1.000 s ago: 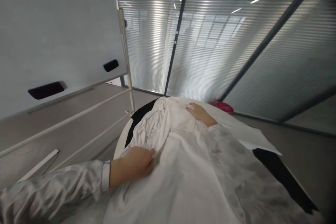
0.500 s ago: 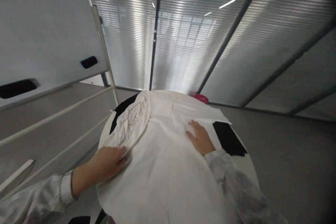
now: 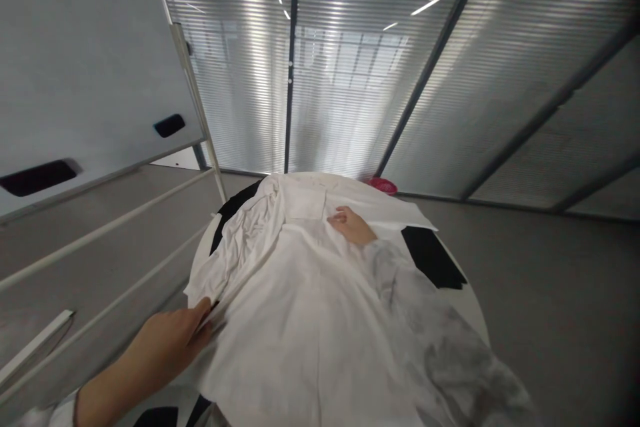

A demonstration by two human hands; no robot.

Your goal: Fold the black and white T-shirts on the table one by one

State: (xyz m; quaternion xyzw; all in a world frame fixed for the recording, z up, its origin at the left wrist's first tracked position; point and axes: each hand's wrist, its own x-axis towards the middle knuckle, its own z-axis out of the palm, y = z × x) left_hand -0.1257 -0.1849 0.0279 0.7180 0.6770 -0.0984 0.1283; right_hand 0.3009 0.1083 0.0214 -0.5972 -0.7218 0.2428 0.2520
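A white shirt (image 3: 305, 307) lies spread over a round white table (image 3: 470, 310) with black patches. Its left sleeve is bunched up along the left side. My left hand (image 3: 165, 343) rests at the shirt's left edge near the table rim, fingers closed on the cloth's edge. My right hand (image 3: 350, 223) lies flat on the shirt near the collar, fingers stretched out, with my grey patterned sleeve running across the cloth.
A whiteboard on a stand (image 3: 90, 73) leans at the left, with two black erasers on it. Glass walls with blinds (image 3: 400, 67) stand behind the table. A red object (image 3: 381, 185) sits beyond the table's far edge. Grey floor (image 3: 560, 273) lies to the right.
My right hand has slid from the shirt's middle right up toward the collar. My left hand has drawn back toward me along the shirt's left edge.
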